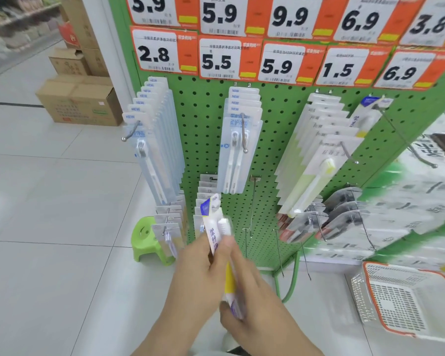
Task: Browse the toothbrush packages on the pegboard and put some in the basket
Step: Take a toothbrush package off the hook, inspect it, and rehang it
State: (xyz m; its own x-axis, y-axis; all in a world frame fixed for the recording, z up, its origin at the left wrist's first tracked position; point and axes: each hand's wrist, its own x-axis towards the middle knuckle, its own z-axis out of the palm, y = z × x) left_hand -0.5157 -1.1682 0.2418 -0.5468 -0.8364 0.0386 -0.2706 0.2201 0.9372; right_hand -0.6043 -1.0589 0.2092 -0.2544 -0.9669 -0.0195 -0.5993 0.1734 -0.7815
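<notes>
I see the green pegboard (275, 160) filling the frame from 12 to 3 o'clock, with ten orange-and-white price tags (217, 60) visible in two rows across its top. Below them hang three large rows of toothbrush packages (238, 140), with smaller rows lower down; I cannot count the single packs. The white basket (406, 296) with its orange rim sits on the floor at 4 o'clock, well apart from my hands. Cardboard boxes (80, 101) stack at 10 o'clock, at least four. One green stool (149, 240) stands just beside the board's foot.

Both my forearms reach up from 6 o'clock and meet near centre. My left hand (198, 263) grips the upper part of one toothbrush package (217, 227), fingers curled round it. My right hand (252, 291) holds its lower end, thumb pressed on the front, fingers wrapped behind. The pack tilts towards 11 o'clock, in front of the lower pegs.
</notes>
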